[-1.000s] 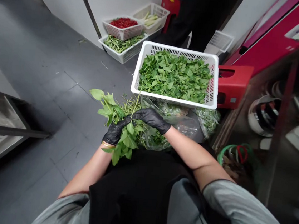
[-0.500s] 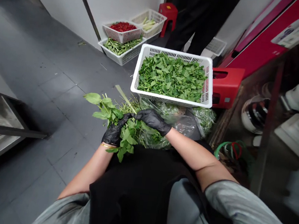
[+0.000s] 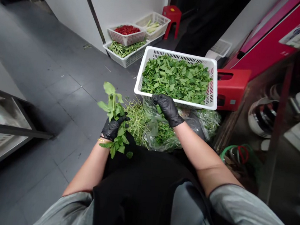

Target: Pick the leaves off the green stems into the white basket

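My left hand [image 3: 112,128], in a black glove, is closed around a bunch of leafy green stems [image 3: 111,102], whose leaves stick out above and below the fist. My right hand [image 3: 168,109], gloved too, is at the near rim of a white plastic basket [image 3: 175,102] with its fingers curled. A bit of green leaf [image 3: 158,109] shows under those fingers. Loose green leaves [image 3: 177,77] fill the basket. Below it lie a heap of thin bare stems [image 3: 136,122] and a clear plastic bag [image 3: 151,132] with more greens.
A red stool [image 3: 234,89] stands at the basket's right. Farther back are baskets of red chillies [image 3: 127,29], cut green vegetables [image 3: 124,49] and pale stalks [image 3: 152,26]. Another person's dark-trousered legs [image 3: 203,28] are behind the basket. A metal shelf [image 3: 15,131] stands left.
My right hand has left the bunch and moved up and right to the basket's near rim. A long pale stalk no longer shows between my hands. My left hand keeps the bunch, now tilted more upright.
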A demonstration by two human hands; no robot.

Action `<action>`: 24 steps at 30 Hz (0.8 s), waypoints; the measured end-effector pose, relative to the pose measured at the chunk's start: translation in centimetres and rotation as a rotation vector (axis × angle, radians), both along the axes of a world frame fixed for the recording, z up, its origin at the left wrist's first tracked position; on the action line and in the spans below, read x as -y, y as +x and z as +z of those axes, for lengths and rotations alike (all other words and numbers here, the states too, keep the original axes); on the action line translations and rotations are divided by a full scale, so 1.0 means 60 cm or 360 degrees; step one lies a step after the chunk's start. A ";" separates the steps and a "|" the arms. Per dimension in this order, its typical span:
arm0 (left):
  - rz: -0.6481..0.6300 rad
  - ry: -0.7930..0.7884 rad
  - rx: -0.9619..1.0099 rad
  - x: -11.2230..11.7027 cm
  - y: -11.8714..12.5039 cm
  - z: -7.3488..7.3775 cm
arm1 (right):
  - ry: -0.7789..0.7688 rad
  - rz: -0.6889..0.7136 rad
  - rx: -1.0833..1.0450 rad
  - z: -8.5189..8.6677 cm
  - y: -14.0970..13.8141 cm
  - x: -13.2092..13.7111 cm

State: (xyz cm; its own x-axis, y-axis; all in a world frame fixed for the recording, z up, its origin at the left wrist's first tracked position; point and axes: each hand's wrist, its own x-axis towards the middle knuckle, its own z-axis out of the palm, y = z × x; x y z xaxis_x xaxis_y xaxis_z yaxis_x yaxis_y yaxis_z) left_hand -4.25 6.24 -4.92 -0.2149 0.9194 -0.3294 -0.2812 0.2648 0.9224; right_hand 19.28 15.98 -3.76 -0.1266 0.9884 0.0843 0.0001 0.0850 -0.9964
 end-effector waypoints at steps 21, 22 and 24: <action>-0.0068 -0.0133 0.0290 -0.007 0.038 -0.021 | -0.0296 -0.0008 -0.0399 -0.022 -0.048 0.014; 0.0016 -0.0082 0.0276 -0.008 0.036 -0.025 | -0.0291 -0.0033 -0.0368 -0.019 -0.046 0.013; 0.0113 -0.0059 0.0219 -0.007 0.030 -0.028 | -0.0303 -0.0045 -0.0334 -0.015 -0.043 0.014</action>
